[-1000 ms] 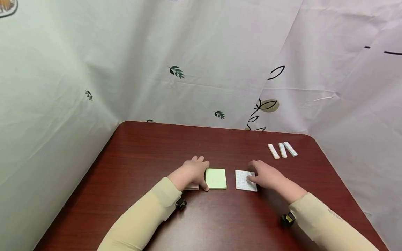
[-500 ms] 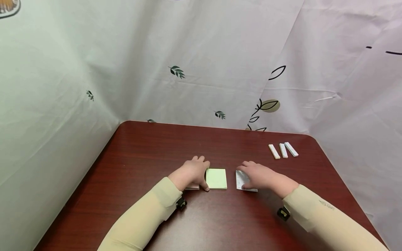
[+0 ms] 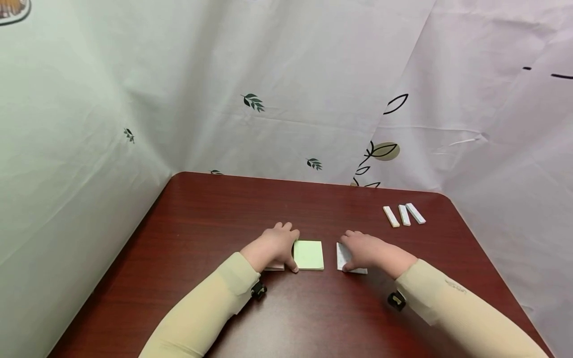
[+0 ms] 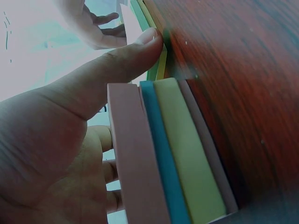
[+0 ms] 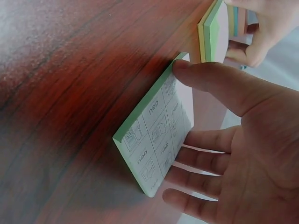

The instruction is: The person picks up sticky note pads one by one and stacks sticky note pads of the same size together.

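A light green sticky note pad [image 3: 309, 255] lies mid-table. My left hand [image 3: 279, 246] holds its left side, thumb at the near corner and fingers at the far one. Under that palm stands a layered stack of pink, blue and yellow note pads [image 4: 168, 154], mostly hidden from the head view. To the right, a sticky note pad with a printed grid [image 5: 156, 133] has green edges. My right hand [image 3: 364, 248] spans it, thumb on the near edge and fingertips along the far side, covering much of it in the head view.
Three narrow white strips [image 3: 404, 215] lie at the far right of the dark red table [image 3: 224, 209]. A pale patterned cloth [image 3: 291, 124] hangs behind the table and along both sides. A gap separates the green pad from the printed pad.
My right hand has shifted left over the printed pad, and its thumb has moved from the pad's face to the near edge. The left hand has stayed put.
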The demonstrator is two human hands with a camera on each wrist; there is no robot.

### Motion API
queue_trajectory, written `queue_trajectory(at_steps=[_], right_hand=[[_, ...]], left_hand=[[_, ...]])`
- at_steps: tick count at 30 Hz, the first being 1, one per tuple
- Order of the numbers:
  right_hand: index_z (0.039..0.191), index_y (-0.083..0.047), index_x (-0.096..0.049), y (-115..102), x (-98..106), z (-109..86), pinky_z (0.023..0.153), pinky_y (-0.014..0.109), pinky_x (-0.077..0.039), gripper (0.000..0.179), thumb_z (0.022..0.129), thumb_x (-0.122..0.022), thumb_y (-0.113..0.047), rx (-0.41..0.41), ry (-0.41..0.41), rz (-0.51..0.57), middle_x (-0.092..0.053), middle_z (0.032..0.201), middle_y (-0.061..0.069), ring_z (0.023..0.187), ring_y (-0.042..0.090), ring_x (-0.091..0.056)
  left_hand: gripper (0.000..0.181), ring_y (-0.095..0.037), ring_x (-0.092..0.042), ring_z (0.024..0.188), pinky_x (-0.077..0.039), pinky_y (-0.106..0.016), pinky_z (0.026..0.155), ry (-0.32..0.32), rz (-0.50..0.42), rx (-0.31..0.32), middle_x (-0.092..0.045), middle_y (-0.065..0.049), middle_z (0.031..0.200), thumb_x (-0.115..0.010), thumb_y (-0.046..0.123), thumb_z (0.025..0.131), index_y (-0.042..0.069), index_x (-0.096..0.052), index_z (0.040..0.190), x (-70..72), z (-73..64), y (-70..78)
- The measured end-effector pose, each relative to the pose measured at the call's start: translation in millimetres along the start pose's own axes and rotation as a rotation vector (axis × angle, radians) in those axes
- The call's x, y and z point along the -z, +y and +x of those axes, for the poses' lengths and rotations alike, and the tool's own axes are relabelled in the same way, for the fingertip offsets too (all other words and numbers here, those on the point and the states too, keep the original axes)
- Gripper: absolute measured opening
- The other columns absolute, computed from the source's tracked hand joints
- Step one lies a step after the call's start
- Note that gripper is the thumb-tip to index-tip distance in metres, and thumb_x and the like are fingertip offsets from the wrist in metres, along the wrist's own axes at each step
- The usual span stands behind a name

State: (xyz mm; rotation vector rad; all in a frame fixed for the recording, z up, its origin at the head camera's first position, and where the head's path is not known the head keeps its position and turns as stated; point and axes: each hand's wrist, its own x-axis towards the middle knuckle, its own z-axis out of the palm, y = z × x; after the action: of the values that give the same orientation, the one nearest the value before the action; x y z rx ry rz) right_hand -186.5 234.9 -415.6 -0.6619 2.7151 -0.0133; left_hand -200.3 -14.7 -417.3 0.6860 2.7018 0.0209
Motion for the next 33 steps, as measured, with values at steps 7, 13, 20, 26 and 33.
queue_trajectory(at_steps=[7,13,20,26,33], right_hand=[[0.117,-0.003,-0.055,3,1,4.5,0.08,0.043,-0.048,0.068,0.069,-0.089,-0.037,-0.029,-0.009,0.045,-0.055,0.105,0.008,0.092,0.023,-0.054],[0.116,-0.006,-0.051,8,0,4.1,0.074,0.041,-0.047,0.072,0.068,-0.09,-0.041,-0.069,-0.002,0.134,-0.058,0.096,0.004,0.08,0.019,-0.054],[0.115,-0.005,-0.053,16,-1,2.1,0.076,0.04,-0.048,0.062,0.074,-0.087,-0.037,-0.09,0.044,0.209,-0.062,0.1,0.006,0.084,0.017,-0.057],[0.107,-0.002,-0.059,24,6,-2.3,0.073,0.041,-0.047,0.037,0.083,-0.079,-0.023,-0.111,0.121,0.278,-0.062,0.095,0.007,0.082,0.02,-0.057],[0.089,-0.008,-0.051,32,5,-8.8,0.061,0.032,-0.037,0.024,0.089,-0.073,-0.018,-0.094,0.16,0.401,-0.047,0.077,0.002,0.068,0.016,-0.045]], left_hand=[[0.087,-0.029,-0.043,0.127,-0.049,-0.042,0.087,0.004,0.001,-0.002,-0.044,-0.009,0.143,-0.085,0.06,0.067,0.019,-0.054,0.137,0.7,-2.0,-0.3],[0.086,-0.029,-0.043,0.126,-0.049,-0.042,0.087,0.006,0.001,-0.007,-0.044,-0.008,0.142,-0.085,0.06,0.068,0.019,-0.054,0.137,0.1,-2.1,-0.7],[0.085,-0.029,-0.045,0.124,-0.049,-0.043,0.087,0.011,-0.007,-0.013,-0.046,-0.009,0.139,-0.086,0.059,0.067,0.018,-0.055,0.135,1.3,-3.2,0.0],[0.084,-0.029,-0.045,0.123,-0.049,-0.044,0.086,0.014,-0.006,-0.014,-0.046,-0.009,0.139,-0.086,0.059,0.067,0.018,-0.056,0.134,0.9,-2.7,-0.3],[0.084,-0.029,-0.045,0.124,-0.049,-0.044,0.086,0.019,-0.007,-0.018,-0.046,-0.009,0.139,-0.086,0.059,0.066,0.018,-0.056,0.134,0.2,-1.8,-1.8]])
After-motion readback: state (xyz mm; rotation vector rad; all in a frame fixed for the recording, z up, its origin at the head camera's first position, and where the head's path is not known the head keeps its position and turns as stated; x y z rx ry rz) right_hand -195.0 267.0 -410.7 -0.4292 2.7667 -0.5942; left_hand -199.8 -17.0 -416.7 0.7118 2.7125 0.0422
